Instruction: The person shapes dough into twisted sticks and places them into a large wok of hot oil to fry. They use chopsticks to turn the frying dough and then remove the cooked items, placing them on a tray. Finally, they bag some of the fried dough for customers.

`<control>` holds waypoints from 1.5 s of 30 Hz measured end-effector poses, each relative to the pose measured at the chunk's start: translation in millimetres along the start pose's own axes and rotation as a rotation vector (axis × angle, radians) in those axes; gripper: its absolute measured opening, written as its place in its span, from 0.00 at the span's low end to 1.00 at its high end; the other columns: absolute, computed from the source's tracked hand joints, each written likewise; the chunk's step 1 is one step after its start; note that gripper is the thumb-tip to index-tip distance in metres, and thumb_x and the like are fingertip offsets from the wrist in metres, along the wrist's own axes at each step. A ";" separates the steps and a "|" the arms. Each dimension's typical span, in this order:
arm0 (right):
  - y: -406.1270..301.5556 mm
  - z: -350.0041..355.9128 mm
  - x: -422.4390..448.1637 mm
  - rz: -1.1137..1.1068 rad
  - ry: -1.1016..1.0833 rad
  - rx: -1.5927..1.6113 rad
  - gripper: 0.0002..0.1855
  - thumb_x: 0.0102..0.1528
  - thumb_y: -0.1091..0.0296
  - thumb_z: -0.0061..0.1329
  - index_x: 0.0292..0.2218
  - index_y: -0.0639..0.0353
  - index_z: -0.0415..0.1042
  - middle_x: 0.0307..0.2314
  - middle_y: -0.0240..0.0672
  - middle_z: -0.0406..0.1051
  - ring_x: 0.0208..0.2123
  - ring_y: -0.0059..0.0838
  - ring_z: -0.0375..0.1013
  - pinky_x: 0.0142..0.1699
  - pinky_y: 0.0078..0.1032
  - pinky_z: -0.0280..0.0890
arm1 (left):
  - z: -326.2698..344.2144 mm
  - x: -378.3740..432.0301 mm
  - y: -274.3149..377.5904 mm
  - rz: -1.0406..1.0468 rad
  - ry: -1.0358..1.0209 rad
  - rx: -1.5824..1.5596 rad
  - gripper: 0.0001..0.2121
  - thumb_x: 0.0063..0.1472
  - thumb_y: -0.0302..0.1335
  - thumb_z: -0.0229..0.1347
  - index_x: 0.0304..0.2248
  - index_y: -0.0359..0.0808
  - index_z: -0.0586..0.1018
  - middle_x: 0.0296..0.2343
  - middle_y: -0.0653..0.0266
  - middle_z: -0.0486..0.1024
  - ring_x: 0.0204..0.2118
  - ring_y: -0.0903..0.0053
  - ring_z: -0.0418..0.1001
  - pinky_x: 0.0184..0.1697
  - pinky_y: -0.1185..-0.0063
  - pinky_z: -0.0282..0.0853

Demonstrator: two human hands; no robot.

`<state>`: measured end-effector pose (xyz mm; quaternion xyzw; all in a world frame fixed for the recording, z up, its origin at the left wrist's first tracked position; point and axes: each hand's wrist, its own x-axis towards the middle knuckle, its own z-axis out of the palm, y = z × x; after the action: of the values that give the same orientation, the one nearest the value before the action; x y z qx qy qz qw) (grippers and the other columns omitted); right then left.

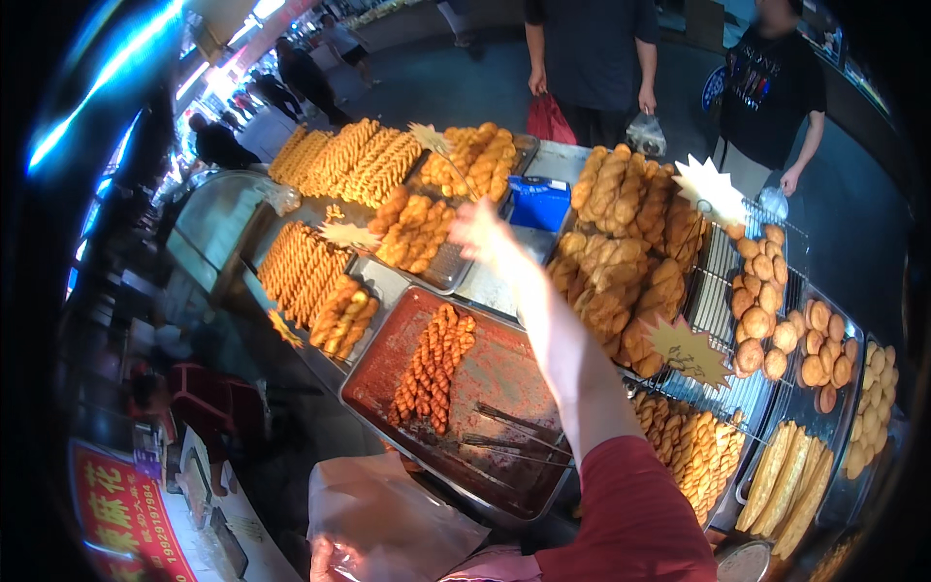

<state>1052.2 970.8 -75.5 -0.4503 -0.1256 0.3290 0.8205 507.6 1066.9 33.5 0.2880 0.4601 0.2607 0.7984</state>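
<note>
My right hand, blurred, is stretched across the stall, above the edge of a metal tray of twisted fried dough and left of a blue box; whether it touches anything cannot be told. At the bottom, my left hand grips a translucent plastic bag, close to my body. Between the hands, a large metal tray smeared with red holds reddish dough twists and metal tongs.
More dough twists, large braids, round pastries and long fried dough sticks fill the stall. Star-shaped signs stand among them. Two people with bags stand across the stall. Another person bends over a counter at left.
</note>
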 end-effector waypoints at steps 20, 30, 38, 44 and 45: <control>88.3 166.4 -367.6 0.052 -0.238 -0.176 0.20 0.59 0.58 0.39 0.49 0.60 0.63 0.40 0.37 0.67 0.37 0.23 0.68 0.45 0.22 0.64 | -23.6 -8.3 -17.7 -0.101 -0.504 0.083 0.05 0.60 0.29 0.51 0.30 0.36 0.71 0.23 0.64 0.72 0.26 0.77 0.72 0.33 0.79 0.71; 163.8 217.4 -448.6 0.098 0.000 0.329 0.08 0.59 0.66 0.39 0.35 0.60 0.67 0.29 0.34 0.71 0.31 0.26 0.70 0.36 0.22 0.66 | -103.7 12.5 -24.1 0.798 -0.702 0.879 0.12 0.58 0.25 0.50 0.17 0.35 0.70 0.13 0.72 0.66 0.18 0.89 0.63 0.22 0.86 0.60; 156.7 223.8 -481.0 -0.191 0.215 -0.383 0.10 0.60 0.62 0.38 0.38 0.57 0.64 0.30 0.29 0.66 0.30 0.19 0.63 0.36 0.19 0.60 | -136.7 14.5 -3.7 0.550 -0.524 0.453 0.13 0.59 0.22 0.48 0.17 0.34 0.65 0.20 0.63 0.71 0.21 0.84 0.66 0.26 0.85 0.62; 175.7 176.0 -478.9 -0.594 0.461 -0.888 0.09 0.51 0.76 0.46 0.36 0.58 0.66 0.25 0.28 0.63 0.24 0.18 0.60 0.30 0.17 0.58 | -144.0 -30.5 23.2 1.218 -0.650 0.802 0.09 0.50 0.15 0.50 0.16 0.30 0.63 0.22 0.59 0.70 0.24 0.77 0.67 0.27 0.81 0.61; 174.7 155.1 -478.2 -0.519 0.648 -0.776 0.08 0.50 0.77 0.45 0.35 0.59 0.67 0.19 0.26 0.62 0.20 0.17 0.58 0.27 0.16 0.58 | -152.4 -24.8 28.2 1.194 -0.541 0.922 0.09 0.50 0.15 0.49 0.16 0.30 0.63 0.22 0.58 0.70 0.24 0.76 0.67 0.27 0.82 0.62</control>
<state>540.1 826.5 -88.5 -0.7512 -0.0856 -0.1087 0.6454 357.6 1103.2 5.1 0.8398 0.0800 0.3486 0.4084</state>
